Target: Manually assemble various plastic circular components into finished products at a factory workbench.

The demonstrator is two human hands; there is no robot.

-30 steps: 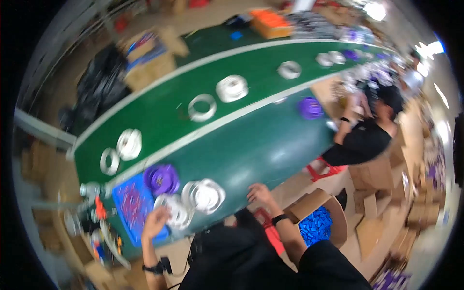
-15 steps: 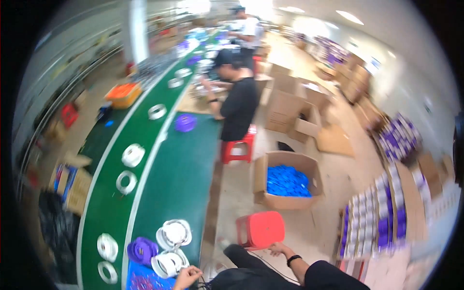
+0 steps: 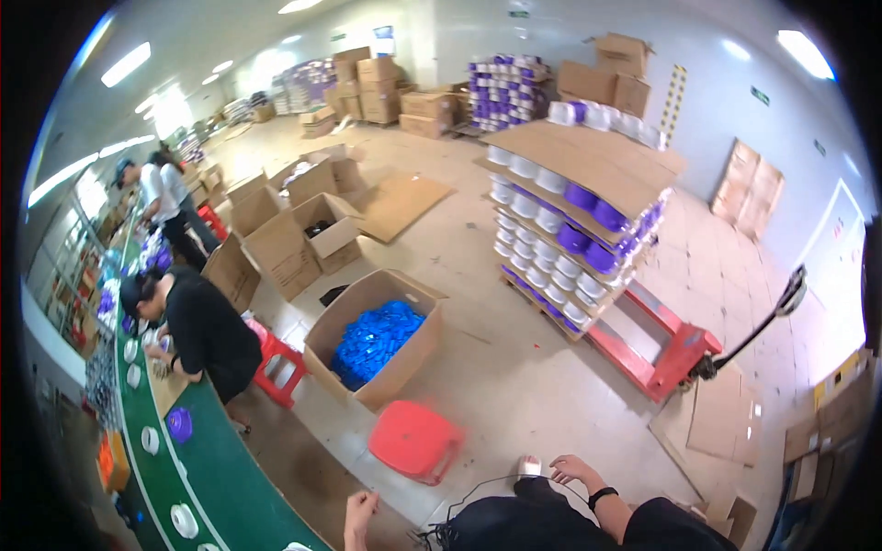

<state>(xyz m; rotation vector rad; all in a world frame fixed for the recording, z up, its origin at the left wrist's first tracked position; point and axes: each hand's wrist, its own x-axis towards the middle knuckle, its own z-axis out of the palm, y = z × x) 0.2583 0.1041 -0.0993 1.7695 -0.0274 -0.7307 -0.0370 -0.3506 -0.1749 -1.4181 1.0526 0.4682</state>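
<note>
My left hand (image 3: 362, 510) is raised beside the green workbench (image 3: 266, 514), its fingers curled closed and nothing showing in them. To the right, my right hand (image 3: 573, 469) hangs in the air with its fingers loosely apart and holds nothing. A red plastic stool (image 3: 416, 442) stands on the floor between and ahead of my hands; neither touches it. A thin black cable (image 3: 478, 483) loops in front of my body, passing near my right hand.
Ahead stands a carton (image 3: 317, 342) of blue pieces. A red pallet jack (image 3: 657, 354) sits by a stacked pallet of white and purple spools (image 3: 551, 220). At left, a person in black (image 3: 216, 331) works at the green conveyor (image 3: 152, 487) carrying white rings.
My view has swung right, away from the conveyor. My right hand has come away from the stool's edge. My left hand is no longer beside the white and purple parts on the bench.
</note>
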